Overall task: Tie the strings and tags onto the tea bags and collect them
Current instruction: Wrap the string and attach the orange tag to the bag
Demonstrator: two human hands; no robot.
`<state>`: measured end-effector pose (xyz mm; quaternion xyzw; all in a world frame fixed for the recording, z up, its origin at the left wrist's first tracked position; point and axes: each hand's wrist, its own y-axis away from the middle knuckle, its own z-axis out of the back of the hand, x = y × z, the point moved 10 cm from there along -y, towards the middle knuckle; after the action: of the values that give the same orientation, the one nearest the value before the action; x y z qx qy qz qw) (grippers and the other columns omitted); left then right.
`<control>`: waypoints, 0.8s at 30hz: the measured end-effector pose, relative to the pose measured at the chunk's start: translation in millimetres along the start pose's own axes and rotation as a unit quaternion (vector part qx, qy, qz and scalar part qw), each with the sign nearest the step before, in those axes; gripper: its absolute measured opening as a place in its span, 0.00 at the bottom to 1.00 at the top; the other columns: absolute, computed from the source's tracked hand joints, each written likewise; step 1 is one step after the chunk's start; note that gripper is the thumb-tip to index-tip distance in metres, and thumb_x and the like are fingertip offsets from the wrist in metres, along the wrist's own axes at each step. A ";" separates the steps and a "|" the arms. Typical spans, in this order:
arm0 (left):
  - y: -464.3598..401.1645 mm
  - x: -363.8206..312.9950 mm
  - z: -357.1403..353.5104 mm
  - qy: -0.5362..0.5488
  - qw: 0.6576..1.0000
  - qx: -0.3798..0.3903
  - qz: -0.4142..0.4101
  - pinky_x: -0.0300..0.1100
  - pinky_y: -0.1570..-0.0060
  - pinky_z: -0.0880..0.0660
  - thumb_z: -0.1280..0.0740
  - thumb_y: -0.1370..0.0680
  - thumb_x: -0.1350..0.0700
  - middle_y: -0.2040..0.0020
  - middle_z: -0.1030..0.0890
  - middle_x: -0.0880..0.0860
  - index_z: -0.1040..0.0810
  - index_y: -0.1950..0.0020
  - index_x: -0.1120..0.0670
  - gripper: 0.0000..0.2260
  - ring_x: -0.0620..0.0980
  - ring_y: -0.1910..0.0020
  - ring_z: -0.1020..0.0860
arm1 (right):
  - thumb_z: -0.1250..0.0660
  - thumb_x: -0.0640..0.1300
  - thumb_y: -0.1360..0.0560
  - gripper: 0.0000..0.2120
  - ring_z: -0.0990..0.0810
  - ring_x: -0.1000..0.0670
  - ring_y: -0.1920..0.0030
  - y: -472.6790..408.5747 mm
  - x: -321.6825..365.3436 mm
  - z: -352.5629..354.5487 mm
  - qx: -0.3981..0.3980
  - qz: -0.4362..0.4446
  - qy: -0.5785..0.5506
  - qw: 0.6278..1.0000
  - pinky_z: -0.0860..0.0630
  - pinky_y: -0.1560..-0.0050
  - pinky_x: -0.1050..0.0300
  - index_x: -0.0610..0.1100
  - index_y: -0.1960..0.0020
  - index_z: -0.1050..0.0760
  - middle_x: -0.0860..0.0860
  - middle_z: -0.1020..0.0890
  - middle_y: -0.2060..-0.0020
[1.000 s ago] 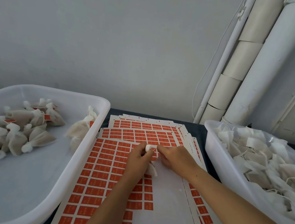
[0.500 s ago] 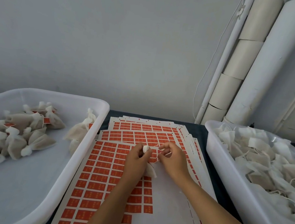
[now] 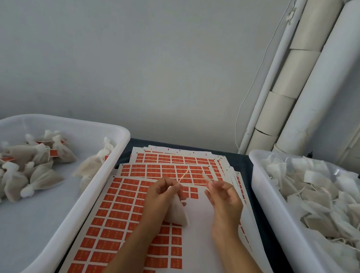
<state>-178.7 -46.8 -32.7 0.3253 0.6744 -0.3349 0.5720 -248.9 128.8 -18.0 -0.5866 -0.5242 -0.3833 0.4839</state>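
Head view: left hand [image 3: 162,193] pinches the tea bag [image 3: 177,211] by its neck, body hanging below; right hand [image 3: 223,198], just beside, pinches a string end [image 3: 206,177] angled up-left.

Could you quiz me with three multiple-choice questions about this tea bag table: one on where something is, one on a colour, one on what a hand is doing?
1. Where do the finished, tied tea bags lie?
A. left tub
B. right tub
C. on the floor

2. What colour are the tags on the sheets?
A. blue
B. orange-red
C. green

3. What is the left hand doing?
A. resting flat
B. pointing
C. holding a tea bag

Answers:
1 A: tied bags with tags lie in the left tub.
2 B: the tag sheets are orange-red.
3 C: the left hand pinches the tea bag by its top.
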 end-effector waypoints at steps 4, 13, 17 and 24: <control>1.2 2.3 -2.2 0.056 0.998 0.017 0.018 0.42 0.63 0.21 0.34 0.23 0.59 0.59 0.19 0.59 0.22 0.54 0.60 0.04 0.58 0.60 0.20 | 0.30 0.46 0.28 0.05 0.19 0.53 0.48 2.2 -0.8 -4.6 0.020 0.003 -0.002 1.000 0.23 0.47 0.57 0.49 0.52 0.22 0.62 0.18 0.55; 4.7 -5.6 -11.3 0.041 0.999 0.030 -0.011 0.43 0.63 0.20 0.31 0.25 0.59 0.60 0.17 0.57 0.23 0.48 0.56 0.08 0.53 0.63 0.18 | 0.30 0.49 0.32 0.11 0.17 0.49 0.58 -1.2 10.2 -7.2 0.077 0.022 -0.033 0.996 0.21 0.59 0.62 0.47 0.52 0.22 0.54 0.16 0.57; 6.4 -7.8 -14.6 0.032 0.998 0.040 -0.020 0.45 0.62 0.19 0.32 0.25 0.59 0.60 0.18 0.55 0.25 0.50 0.56 0.06 0.53 0.63 0.18 | 0.31 0.49 0.32 0.11 0.17 0.50 0.58 -0.1 9.0 -10.2 0.092 0.029 -0.025 0.995 0.21 0.60 0.63 0.46 0.52 0.22 0.53 0.16 0.57; 7.3 -11.7 -18.7 0.017 0.997 0.071 -0.037 0.43 0.59 0.20 0.33 0.24 0.61 0.61 0.17 0.54 0.19 0.51 0.56 0.04 0.52 0.62 0.19 | 0.32 0.50 0.31 0.10 0.18 0.50 0.60 -2.0 7.0 -10.9 0.098 0.026 -0.021 0.995 0.22 0.60 0.63 0.47 0.52 0.22 0.53 0.17 0.58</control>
<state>-181.5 -28.0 -19.5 0.3456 0.6698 -0.3974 0.5235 -249.1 119.9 -8.4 -0.5580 -0.5541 -0.3050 0.5373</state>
